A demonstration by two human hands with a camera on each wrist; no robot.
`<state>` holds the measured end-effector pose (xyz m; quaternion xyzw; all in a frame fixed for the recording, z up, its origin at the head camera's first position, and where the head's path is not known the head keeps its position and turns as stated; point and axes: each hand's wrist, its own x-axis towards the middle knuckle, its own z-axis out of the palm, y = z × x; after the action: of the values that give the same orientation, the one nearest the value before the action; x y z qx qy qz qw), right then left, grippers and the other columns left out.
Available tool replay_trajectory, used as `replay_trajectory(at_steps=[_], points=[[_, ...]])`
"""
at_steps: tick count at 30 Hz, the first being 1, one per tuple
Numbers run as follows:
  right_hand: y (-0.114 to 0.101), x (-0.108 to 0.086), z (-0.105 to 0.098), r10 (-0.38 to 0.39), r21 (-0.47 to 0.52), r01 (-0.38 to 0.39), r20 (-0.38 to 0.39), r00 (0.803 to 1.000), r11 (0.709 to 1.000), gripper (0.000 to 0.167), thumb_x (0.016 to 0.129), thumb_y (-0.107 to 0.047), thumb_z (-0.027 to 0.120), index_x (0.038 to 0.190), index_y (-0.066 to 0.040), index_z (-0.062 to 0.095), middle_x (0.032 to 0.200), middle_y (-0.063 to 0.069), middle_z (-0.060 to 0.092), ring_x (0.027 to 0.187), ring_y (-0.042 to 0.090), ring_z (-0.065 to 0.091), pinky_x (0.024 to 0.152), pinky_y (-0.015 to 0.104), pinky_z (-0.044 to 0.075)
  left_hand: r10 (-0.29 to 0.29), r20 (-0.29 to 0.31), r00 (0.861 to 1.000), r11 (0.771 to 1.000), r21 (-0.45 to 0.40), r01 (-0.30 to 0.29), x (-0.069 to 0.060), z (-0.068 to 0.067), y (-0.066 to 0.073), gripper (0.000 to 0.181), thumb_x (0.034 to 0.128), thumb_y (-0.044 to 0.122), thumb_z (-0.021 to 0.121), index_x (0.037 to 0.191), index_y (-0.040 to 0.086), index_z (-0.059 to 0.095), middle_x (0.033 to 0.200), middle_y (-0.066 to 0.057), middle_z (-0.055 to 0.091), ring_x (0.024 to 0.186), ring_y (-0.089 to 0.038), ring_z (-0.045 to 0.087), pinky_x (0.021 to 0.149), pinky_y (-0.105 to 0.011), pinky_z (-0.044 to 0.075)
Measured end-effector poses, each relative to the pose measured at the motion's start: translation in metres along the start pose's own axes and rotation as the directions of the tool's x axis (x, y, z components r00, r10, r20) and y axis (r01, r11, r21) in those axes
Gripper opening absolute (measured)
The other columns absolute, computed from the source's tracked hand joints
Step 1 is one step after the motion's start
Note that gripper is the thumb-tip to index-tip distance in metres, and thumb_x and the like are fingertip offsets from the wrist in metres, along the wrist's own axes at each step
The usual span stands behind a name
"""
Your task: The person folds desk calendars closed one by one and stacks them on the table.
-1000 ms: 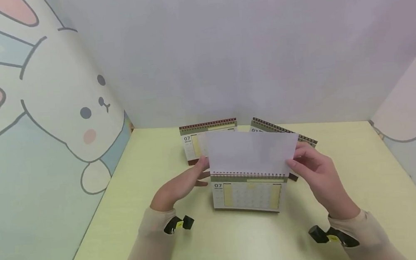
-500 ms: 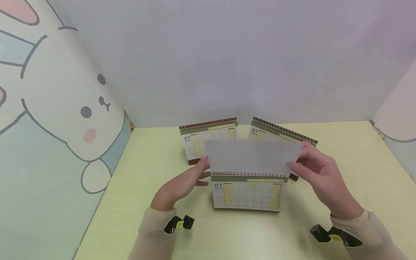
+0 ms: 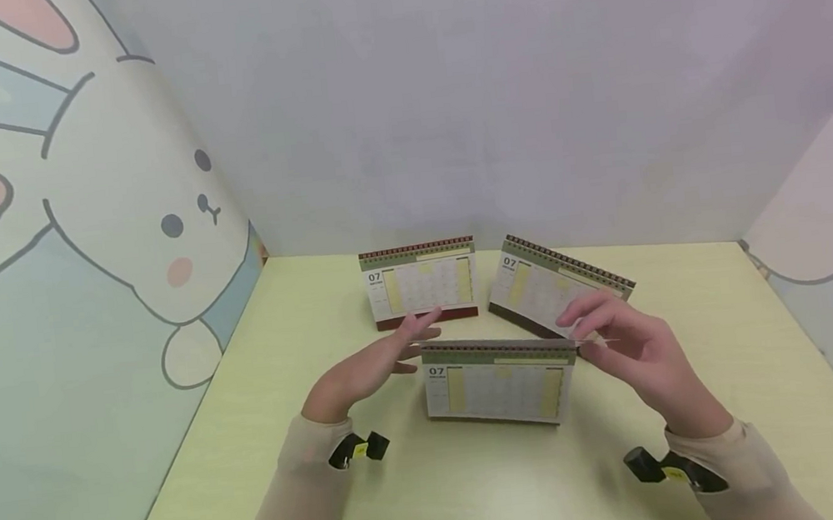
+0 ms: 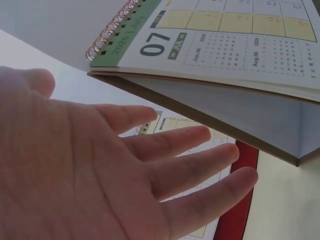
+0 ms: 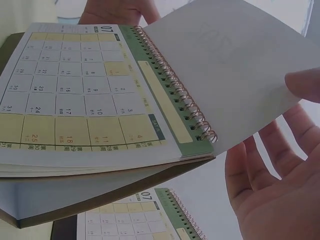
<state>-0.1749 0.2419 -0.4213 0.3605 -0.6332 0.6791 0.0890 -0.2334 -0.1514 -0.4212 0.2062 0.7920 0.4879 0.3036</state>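
Note:
A spiral-bound desk calendar (image 3: 500, 390) showing page 07 stands on the table in the head view. My right hand (image 3: 632, 348) pinches the corner of a turned-up page (image 5: 235, 65) between thumb and fingers; that page lies nearly edge-on to the head camera, behind the rings. At the calendar's left side is my left hand (image 3: 368, 378), fingers extended, palm facing the calendar. In the left wrist view the left hand (image 4: 125, 170) has its fingers spread below the cover edge and grips nothing.
Behind stand two more calendars open at 07: one with a red base (image 3: 422, 284) at the back left, one with a dark base (image 3: 539, 286) angled at the back right. A plain wall (image 3: 477, 103) rises behind the pale yellow table (image 3: 469, 498); a rabbit-patterned panel (image 3: 117, 197) is at left.
The raised page has swung down and back behind the rings, uncovering the rear calendars. My right hand has moved slightly with it; my left fingers have shifted a little over the page's left side.

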Motion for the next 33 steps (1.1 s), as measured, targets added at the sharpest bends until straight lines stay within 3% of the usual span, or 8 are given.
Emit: replay_trajectory(at_steps=[5, 11, 17, 21, 26, 33], points=[[0.002, 0.0, -0.002, -0.046, -0.002, 0.046, 0.064, 0.997, 0.999, 0.051, 0.089, 0.039, 0.05, 0.122, 0.008, 0.074, 0.142, 0.011, 0.076, 0.135, 0.023, 0.071, 0.112, 0.026, 0.062, -0.01, 0.008, 1.0, 1.0, 0.022, 0.009, -0.001, 0.0, 0.0, 0.081, 0.1209, 0.078, 0.006, 0.192, 0.038, 0.014, 0.195, -0.013, 0.037, 0.181, -0.043, 0.038, 0.144, -0.069, 0.04], [0.004, 0.001, -0.003, -0.089, 0.008, 0.089, 0.101, 0.991, 0.996, 0.055, 0.083, 0.041, 0.052, 0.12, 0.007, 0.075, 0.142, 0.01, 0.077, 0.135, 0.023, 0.071, 0.117, 0.028, 0.057, -0.022, 0.017, 1.0, 0.998, 0.056, 0.021, 0.001, 0.0, -0.001, 0.078, 0.1238, 0.071, 0.008, 0.191, 0.035, 0.019, 0.192, -0.01, 0.043, 0.182, -0.039, 0.036, 0.143, -0.068, 0.041], [0.008, 0.005, -0.005, -0.162, 0.064, 0.153, 0.181, 0.97, 0.986, 0.057, 0.079, 0.038, 0.062, 0.125, 0.007, 0.075, 0.145, 0.012, 0.076, 0.138, 0.025, 0.071, 0.122, 0.031, 0.054, -0.052, 0.008, 0.999, 0.994, 0.094, 0.051, 0.001, 0.001, 0.002, 0.083, 0.1205, 0.079, 0.009, 0.19, 0.037, 0.027, 0.19, -0.004, 0.048, 0.182, -0.039, 0.036, 0.145, -0.072, 0.035], [0.008, 0.006, -0.006, -0.192, 0.078, 0.179, 0.224, 0.956, 0.981, 0.054, 0.082, 0.034, 0.068, 0.127, 0.006, 0.075, 0.147, 0.012, 0.075, 0.141, 0.026, 0.07, 0.124, 0.031, 0.052, -0.073, 0.0, 0.997, 0.993, 0.096, 0.073, 0.0, 0.002, 0.004, 0.08, 0.12, 0.081, 0.011, 0.188, 0.042, 0.029, 0.188, 0.001, 0.05, 0.181, -0.038, 0.038, 0.145, -0.072, 0.034], [0.007, 0.005, -0.008, -0.19, 0.044, 0.185, 0.254, 0.949, 0.982, 0.054, 0.081, 0.031, 0.069, 0.127, 0.004, 0.075, 0.146, 0.011, 0.076, 0.14, 0.025, 0.068, 0.123, 0.03, 0.051, -0.082, -0.002, 0.997, 0.993, 0.086, 0.082, 0.0, 0.003, 0.004, 0.079, 0.1201, 0.081, 0.014, 0.188, 0.043, 0.03, 0.187, 0.003, 0.052, 0.179, -0.037, 0.042, 0.145, -0.071, 0.035], [0.005, 0.002, -0.014, -0.168, 0.003, 0.176, 0.317, 0.933, 0.984, 0.059, 0.077, 0.026, 0.07, 0.131, 0.002, 0.076, 0.146, 0.011, 0.076, 0.141, 0.024, 0.067, 0.124, 0.028, 0.049, -0.046, 0.023, 0.999, 0.997, 0.059, 0.044, 0.002, 0.003, 0.003, 0.072, 0.1257, 0.066, 0.016, 0.189, 0.035, 0.03, 0.19, -0.007, 0.048, 0.177, -0.035, 0.047, 0.144, -0.069, 0.039]])
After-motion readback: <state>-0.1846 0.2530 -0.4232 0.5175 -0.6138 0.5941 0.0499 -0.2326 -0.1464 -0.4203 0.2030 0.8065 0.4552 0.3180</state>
